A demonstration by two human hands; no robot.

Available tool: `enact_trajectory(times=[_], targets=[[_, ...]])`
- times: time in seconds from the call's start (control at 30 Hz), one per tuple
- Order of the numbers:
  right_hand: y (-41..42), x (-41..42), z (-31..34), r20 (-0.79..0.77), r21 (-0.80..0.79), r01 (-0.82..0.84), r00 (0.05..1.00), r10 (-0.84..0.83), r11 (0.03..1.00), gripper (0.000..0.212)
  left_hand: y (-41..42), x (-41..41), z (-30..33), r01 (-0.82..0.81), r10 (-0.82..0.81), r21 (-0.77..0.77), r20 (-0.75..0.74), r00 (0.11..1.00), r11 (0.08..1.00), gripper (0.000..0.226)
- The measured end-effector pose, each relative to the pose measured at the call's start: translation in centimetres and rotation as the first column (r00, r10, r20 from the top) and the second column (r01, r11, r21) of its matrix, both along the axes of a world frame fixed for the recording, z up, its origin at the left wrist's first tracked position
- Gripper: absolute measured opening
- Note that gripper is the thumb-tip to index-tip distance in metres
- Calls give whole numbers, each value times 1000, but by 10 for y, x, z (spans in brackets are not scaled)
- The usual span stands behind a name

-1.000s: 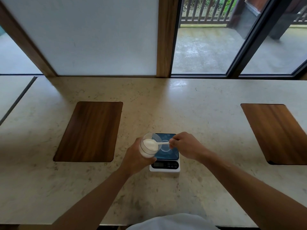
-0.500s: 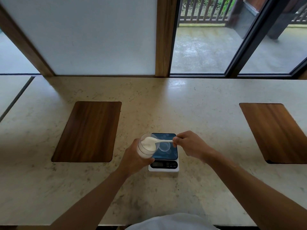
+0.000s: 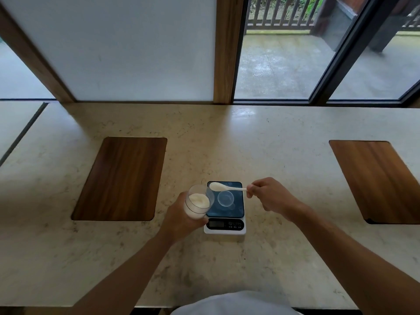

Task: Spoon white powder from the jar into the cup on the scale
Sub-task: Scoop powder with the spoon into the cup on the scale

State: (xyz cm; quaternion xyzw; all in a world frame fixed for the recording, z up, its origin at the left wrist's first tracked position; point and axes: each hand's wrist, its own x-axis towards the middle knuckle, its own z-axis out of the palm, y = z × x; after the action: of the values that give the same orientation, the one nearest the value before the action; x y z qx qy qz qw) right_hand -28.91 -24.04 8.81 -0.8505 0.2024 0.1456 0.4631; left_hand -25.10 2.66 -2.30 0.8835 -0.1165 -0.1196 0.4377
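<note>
A pale stone bench (image 3: 227, 144) runs beneath tall glass doors facing a wet terrace, with a dark wooden board (image 3: 120, 178) inset at either side. Near its front edge sits a small digital scale (image 3: 225, 225), a clear cup (image 3: 225, 198) upright on its platform. The left hand (image 3: 181, 218) is wrapped around a tilted glass jar (image 3: 198, 204) of white powder (image 3: 198, 200) just left of the scale. The right hand (image 3: 270, 195) pinches the handle of a white spoon (image 3: 223, 187), its bowl poised over the scale's far edge beyond the cup.
</note>
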Motion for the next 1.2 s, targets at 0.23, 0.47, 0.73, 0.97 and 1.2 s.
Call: enact_trajectory(times=[0.23, 0.47, 0.73, 0.97, 1.2], targets=[[-6, -4, -22, -58, -24, 16, 998, -18, 1000, 36, 5, -1, 2, -12, 12, 22, -3, 1000, 1000, 75], [-11, -8, -43, -112, -64, 34, 993, -41, 997, 35, 8, -4, 4, 0, 1, 27, -31, 1000, 1000, 73], [-20, -8, -59, -131, -91, 66, 988, -77, 994, 35, 8, -6, 4, 11, -10, 10, -46, 999, 1000, 75], [-18, -5, -70, -151, -85, 65, 985, -78, 994, 34, 8, -9, 3, 16, -16, -13, -41, 999, 1000, 79], [-16, -3, -75, -176, -92, 81, 980, -96, 993, 33, 8, -12, -4, -5, 5, -2, -37, 999, 1000, 80]])
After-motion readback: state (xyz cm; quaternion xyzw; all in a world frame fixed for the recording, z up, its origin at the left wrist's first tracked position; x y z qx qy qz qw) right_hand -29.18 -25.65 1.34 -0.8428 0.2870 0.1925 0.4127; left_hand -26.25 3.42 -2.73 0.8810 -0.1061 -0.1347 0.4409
